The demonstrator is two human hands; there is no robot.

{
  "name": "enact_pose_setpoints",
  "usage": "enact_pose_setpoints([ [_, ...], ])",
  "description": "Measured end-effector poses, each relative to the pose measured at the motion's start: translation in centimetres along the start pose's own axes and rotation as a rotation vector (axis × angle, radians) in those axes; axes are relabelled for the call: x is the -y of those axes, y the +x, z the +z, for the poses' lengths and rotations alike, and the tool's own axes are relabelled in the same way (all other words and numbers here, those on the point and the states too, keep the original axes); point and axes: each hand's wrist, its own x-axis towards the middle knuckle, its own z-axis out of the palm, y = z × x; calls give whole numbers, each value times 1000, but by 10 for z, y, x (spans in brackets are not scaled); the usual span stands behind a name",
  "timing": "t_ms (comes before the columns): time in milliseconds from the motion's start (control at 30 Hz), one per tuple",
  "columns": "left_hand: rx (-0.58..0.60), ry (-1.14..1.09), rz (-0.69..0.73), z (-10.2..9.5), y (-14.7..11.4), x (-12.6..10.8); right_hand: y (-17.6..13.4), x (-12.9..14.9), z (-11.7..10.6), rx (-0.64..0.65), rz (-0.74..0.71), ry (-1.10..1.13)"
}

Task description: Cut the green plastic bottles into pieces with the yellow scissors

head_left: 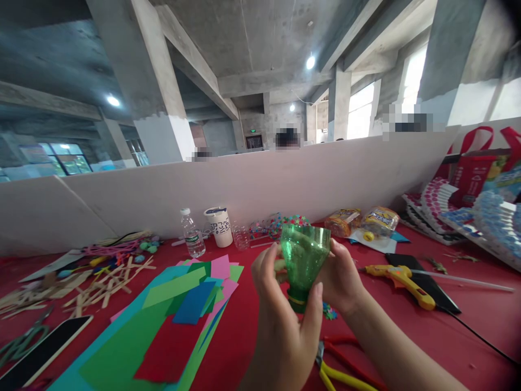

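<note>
i hold the cut-off green bottle top (304,260) upside down above the middle of the red table (468,326), my left grip (280,320) closed around its neck, my right grip (340,279) clasping its side, the yellow glue gun (401,278) lying toward the right edge.

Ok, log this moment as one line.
left hand: holds cut-off green plastic bottle top | right hand: holds same bottle top, neck down | nearby: yellow glue gun, coloured paper sheets
</note>
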Motion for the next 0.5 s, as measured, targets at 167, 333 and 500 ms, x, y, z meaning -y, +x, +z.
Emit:
enact_pose_setpoints([
  [167, 27, -127, -64, -2, -1, -4, -2, 1, -4, 10, -24, -55],
  [333, 43, -173, -166, -3, 3, -5, -1, 0, -2, 19, -55, -181],
  [500, -49, -219, -334, -9, 17, 19, 5, -7, 5, 13, -65, -414],
])
